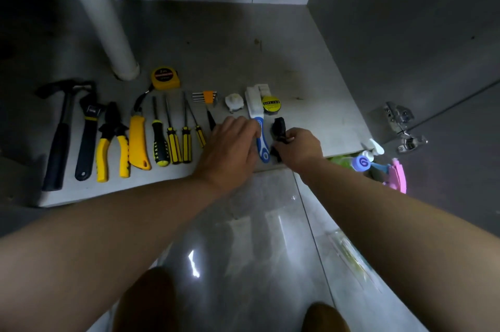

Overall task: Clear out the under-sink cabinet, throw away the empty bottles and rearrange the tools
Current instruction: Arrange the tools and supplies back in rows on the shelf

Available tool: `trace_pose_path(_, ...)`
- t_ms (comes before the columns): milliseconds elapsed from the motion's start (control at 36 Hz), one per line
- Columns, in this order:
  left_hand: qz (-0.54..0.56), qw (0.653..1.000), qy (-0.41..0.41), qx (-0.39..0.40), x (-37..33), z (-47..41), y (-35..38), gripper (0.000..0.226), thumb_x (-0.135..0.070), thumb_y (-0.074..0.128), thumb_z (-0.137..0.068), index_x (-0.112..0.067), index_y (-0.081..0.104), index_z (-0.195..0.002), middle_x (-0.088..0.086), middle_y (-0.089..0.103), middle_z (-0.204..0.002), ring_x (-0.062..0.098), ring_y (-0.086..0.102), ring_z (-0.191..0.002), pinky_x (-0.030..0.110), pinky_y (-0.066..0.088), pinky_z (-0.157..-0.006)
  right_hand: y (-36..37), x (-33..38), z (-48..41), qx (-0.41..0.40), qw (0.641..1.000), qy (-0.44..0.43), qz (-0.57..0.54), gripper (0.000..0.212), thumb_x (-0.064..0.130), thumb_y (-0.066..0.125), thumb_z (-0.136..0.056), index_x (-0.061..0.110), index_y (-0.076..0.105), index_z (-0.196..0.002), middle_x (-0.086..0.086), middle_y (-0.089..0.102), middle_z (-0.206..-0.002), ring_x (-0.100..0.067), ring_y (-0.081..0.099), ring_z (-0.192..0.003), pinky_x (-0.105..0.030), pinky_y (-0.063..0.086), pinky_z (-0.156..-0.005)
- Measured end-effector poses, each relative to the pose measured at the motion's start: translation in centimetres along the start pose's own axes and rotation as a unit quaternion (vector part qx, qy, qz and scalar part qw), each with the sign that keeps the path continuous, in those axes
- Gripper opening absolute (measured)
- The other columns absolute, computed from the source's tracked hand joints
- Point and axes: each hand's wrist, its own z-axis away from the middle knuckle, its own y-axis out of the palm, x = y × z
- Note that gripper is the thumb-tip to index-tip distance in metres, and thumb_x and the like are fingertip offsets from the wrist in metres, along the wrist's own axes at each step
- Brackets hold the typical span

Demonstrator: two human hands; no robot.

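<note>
Right hand [297, 150] is clamped round a small chunky black tool [279, 126], slotting it in at the row's right end, I'd guess. Left hand [230, 147] curls its fingers against the blue-and-white plastic-handled scrub brush [263, 146] beside it, probably squaring it up, though I can't tell if it really grips. Further left, yellow-handled screwdrivers [178, 147] and a black claw hammer [61, 136] lie parallel on the grey cabinet floor [243, 55], handles out for easy grabbing.
</note>
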Motion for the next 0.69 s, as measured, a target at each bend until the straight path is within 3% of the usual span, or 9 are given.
trace_pose_path(56, -0.017, 1.000, 0.000, 0.006, 0.2, 0.1, 0.0, 0.020, -0.011, 0.060, -0.081, -0.017, 0.054, -0.099, 0.001, 0.052, -0.095, 0.023, 0.045, -0.093, 0.034, 0.036, -0.078, 0.4, 0.2, -0.4, -0.006, 0.999, -0.012, 0.039, 0.018, 0.021, 0.068, -0.087, 0.016, 0.069, -0.105, -0.008, 0.070, -0.100, -0.029, 0.064, -0.095, -0.030, 0.051, -0.077)
trace_pose_path(167, -0.024, 0.999, 0.004, 0.023, 0.2, 0.4, 0.2, 0.023, -0.008, 0.061, -0.080, -0.017, 0.054, -0.100, 0.001, 0.050, -0.095, 0.022, 0.045, -0.091, 0.035, 0.038, -0.077, 0.4, -0.5, -0.7, -0.023, 0.997, -0.057, 0.053, 0.028, 0.019, 0.066, -0.089, 0.015, 0.065, -0.117, -0.012, 0.068, -0.113, -0.029, 0.062, -0.102, -0.025, 0.043, -0.077)
trace_pose_path(250, -0.013, 0.999, 0.019, 0.030, -0.3, 0.2, 0.3, 0.023, -0.007, 0.060, -0.082, -0.017, 0.055, -0.102, 0.001, 0.050, -0.097, 0.023, 0.046, -0.092, 0.037, 0.041, -0.079, -0.8, -1.8, -0.3, 0.009, 0.992, -0.107, 0.068, 0.044, 0.023, 0.068, -0.088, 0.017, 0.058, -0.131, -0.014, 0.063, -0.116, -0.027, 0.059, -0.098, -0.021, 0.037, -0.078)
trace_pose_path(306, -0.005, 0.999, 0.039, 0.034, -0.9, 0.0, 0.3, 0.022, -0.007, 0.059, -0.083, -0.017, 0.055, -0.102, 0.001, 0.051, -0.099, 0.023, 0.047, -0.093, 0.037, 0.041, -0.080, -2.3, -2.7, 0.3, 0.021, 0.985, -0.146, 0.086, 0.046, 0.023, 0.070, -0.087, 0.018, 0.057, -0.131, -0.010, 0.059, -0.112, -0.019, 0.055, -0.086, -0.018, 0.035, -0.077)
trace_pose_path(389, 0.000, 0.996, 0.079, 0.044, -2.4, -0.4, 0.5, 0.023, -0.007, 0.056, -0.081, -0.016, 0.056, -0.102, 0.002, 0.052, -0.100, 0.024, 0.048, -0.094, 0.038, 0.040, -0.081, -5.6, -4.2, 1.9, 0.030, 0.980, -0.177, 0.090, 0.027, 0.022, 0.067, -0.089, 0.018, 0.063, -0.115, -0.003, 0.064, -0.096, -0.018, 0.060, -0.077, -0.024, 0.042, -0.072)
trace_pose_path(472, -0.006, 0.986, 0.149, 0.069, -4.2, -0.4, 1.0, 0.027, -0.006, 0.056, -0.076, -0.015, 0.058, -0.102, 0.004, 0.054, -0.100, 0.026, 0.049, -0.094, 0.038, 0.039, -0.080, -8.9, -7.0, 4.3, 0.125, 0.985, -0.121, 0.008, 0.009, 0.017, 0.060, -0.095, 0.011, 0.066, -0.096, -0.003, 0.069, -0.079, -0.021, 0.067, -0.071, -0.031, 0.054, -0.069)
trace_pose_path(583, 0.005, 0.967, 0.215, 0.137, -7.1, 0.3, 2.1, 0.034, -0.001, 0.058, -0.072, -0.015, 0.063, -0.103, 0.005, 0.059, -0.101, 0.028, 0.055, -0.096, 0.041, 0.044, -0.080, -11.6, -13.1, 8.2, 0.249, 0.968, 0.035, -0.026, 0.027, 0.028, 0.058, -0.100, 0.004, 0.070, -0.095, -0.008, 0.071, -0.078, -0.016, 0.066, -0.062, -0.025, 0.049, -0.054)
trace_pose_path(694, 0.057, 0.946, 0.203, 0.248, -8.9, 1.3, 3.9, 0.029, -0.005, 0.056, -0.081, -0.020, 0.061, -0.106, -0.001, 0.058, -0.103, 0.022, 0.054, -0.099, 0.034, 0.044, -0.084, -11.5, -18.9, 11.3, 0.285, 0.944, 0.166, -0.025, 0.042, 0.042, 0.053, -0.100, 0.007, 0.073, -0.088, -0.008, 0.068, -0.073, -0.018, 0.063, -0.059, -0.023, 0.046, -0.052)
